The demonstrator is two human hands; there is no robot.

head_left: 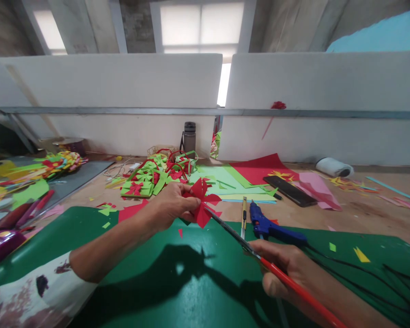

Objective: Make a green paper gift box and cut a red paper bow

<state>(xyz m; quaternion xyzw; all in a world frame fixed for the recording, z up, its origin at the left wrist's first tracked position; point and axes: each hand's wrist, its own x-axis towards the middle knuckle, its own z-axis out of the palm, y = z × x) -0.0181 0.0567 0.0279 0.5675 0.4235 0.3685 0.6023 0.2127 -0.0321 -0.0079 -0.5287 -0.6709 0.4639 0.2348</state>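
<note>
My left hand [180, 200] pinches a red paper flower [202, 217] between thumb and fingertips, above a green mat [140, 273]. The flower has several pointed petals with slits between them. My right hand [287, 269] grips scissors [230, 231] with a long red handle. Their blade tips reach the petals near the flower's middle; whether paper lies between the blades I cannot tell. Just beyond the right hand lie a blue glue gun [269, 226] and a yellow utility knife [243, 216]. A small red scrap [180, 233] is on the mat below the flower.
Behind my hands are a pile of green and red paper pieces [157, 175], paper sheets [259, 171], a black phone [290, 190] and a dark bottle [189, 136]. The glue gun's cord [355, 262] crosses the mat at right. Purple and red tools [7, 243] lie at left.
</note>
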